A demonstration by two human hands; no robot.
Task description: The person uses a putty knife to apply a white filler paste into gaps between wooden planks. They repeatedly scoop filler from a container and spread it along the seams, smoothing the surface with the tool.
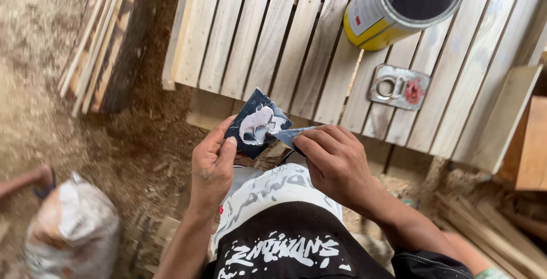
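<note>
While both hands work close together above the person's lap, the left hand (pixel 212 162) pinches a small dark square card (pixel 257 123) between thumb and fingers, tilted on one corner. White paste (pixel 254 125) is smeared across the card's face. Right hand (pixel 336 162): fingers curled and pressed together around a thin grey blade (pixel 292 135), pinching it; blade tip touches the card's right edge at the paste. Beyond the hands, a pale slatted wooden panel (pixel 268 34) lies flat. On it, up and to the right of the right hand, an open yellow-and-white tin (pixel 393 5) with a dark interior; just beyond the right hand, its pulled-off metal lid with ring tab (pixel 399 87). Well to the left of the left hand, a bundle of wood strips (pixel 105 39) on the sawdust floor; lower left, a blurred pale sack (pixel 71 233).
</note>
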